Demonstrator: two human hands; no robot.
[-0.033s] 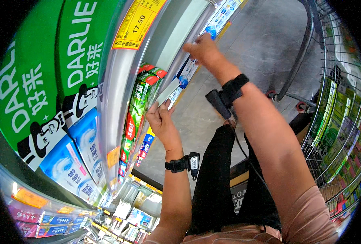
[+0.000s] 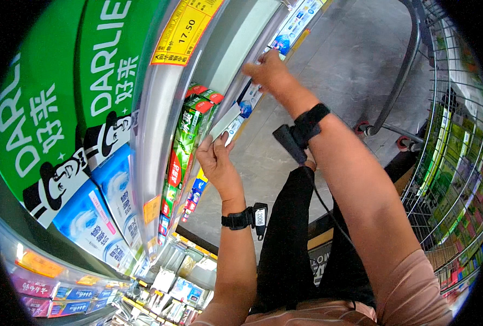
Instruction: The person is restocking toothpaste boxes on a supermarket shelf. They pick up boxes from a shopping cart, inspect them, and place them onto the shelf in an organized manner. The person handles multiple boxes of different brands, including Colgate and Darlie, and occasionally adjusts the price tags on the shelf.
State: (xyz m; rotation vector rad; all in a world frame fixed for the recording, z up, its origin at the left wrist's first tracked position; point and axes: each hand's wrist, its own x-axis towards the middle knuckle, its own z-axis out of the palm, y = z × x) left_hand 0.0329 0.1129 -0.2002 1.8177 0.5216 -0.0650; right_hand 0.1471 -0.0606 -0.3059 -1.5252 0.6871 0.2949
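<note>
My left hand (image 2: 217,163) is raised at a shop shelf and pinches the lower end of a slim white box (image 2: 226,120) with a blue end. The box leans against a row of green and red toothpaste boxes (image 2: 186,144) standing on edge. My right hand (image 2: 266,70) reaches further along the same shelf, with bent fingers on the shelf's front rail (image 2: 236,49) beside blue and white packs (image 2: 248,103). Whether it holds anything is hidden. Both wrists carry black straps with small devices.
Large green, blue and white toothpaste cartons (image 2: 73,152) fill the shelf on my left, and a yellow price tag (image 2: 184,30) hangs on the rail. Lower shelves hold several small packs (image 2: 170,282). A wire shopping trolley (image 2: 448,163) with goods stands at my right on grey floor.
</note>
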